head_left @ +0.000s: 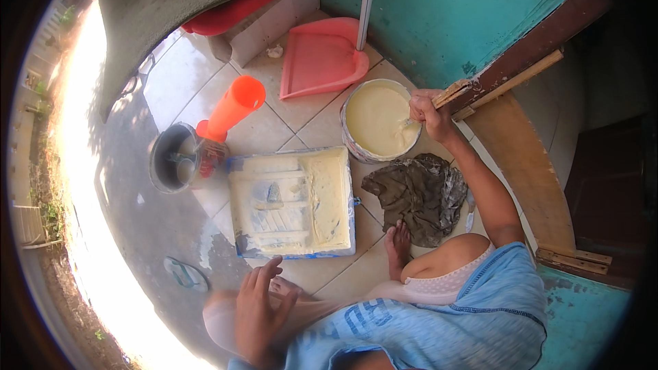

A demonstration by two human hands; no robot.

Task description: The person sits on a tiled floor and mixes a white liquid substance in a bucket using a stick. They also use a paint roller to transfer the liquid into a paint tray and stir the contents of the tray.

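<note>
My right hand is closed around a flat wooden stick at the right rim of a round bucket of cream paint. Below the fist, the paint is stirred up at a paint-coated end. Over my left knee, my left hand is raised with its fingers apart, holding nothing. Ahead of it lies a blue-edged paint tray, coated inside with the same cream paint. A crumpled dark, paint-stained cloth rests on the tiles between the bucket and my right foot.
Left of the tray stands a dark bucket, with an orange tube-shaped object beside it. A pink dustpan lies behind the paint bucket. A flip-flop sits at lower left. At right are a turquoise wall and a wooden board.
</note>
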